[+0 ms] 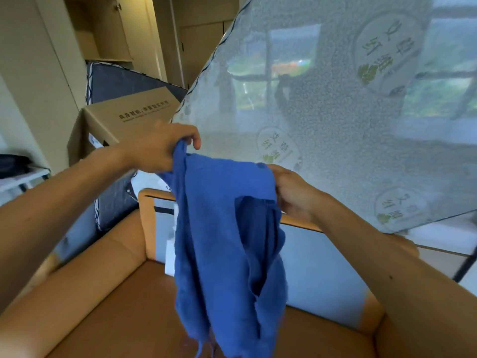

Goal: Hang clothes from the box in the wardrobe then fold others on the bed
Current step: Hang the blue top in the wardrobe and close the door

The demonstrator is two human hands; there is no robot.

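Left hand (160, 148): centre left of the frame, fingers curled and thumb pressed down, pinching a bunched strip at the upper left corner of the blue garment (222, 241).
Right hand (291, 192): centre, slightly lower than the left hand, with fingers curled round the garment's upper right edge; the fingertips are hidden behind the cloth.
Blue garment: held up between both hands at centre. It hangs in loose folds to the bottom edge, with an opening showing on its right side.
Counts: two hands, one blue garment, one cardboard box (129, 112), two mattresses.
Cardboard box: upper left of centre, behind the left hand, with printed lettering on its top face. The top is closed, so I cannot tell what it holds.
Wardrobe (108, 29): top left, door open on pale shelves; too dim to tell any contents.
Tan padded frame (103, 280): lower half of the frame, open on top. The garment hangs over its inside, and a white item at its far wall is mostly hidden by the cloth.
Pale mattress (335, 112): upper right, tilted, wrapped in shiny film that shows window reflections.
Dark mattress (116, 78): upper left, standing behind the box.
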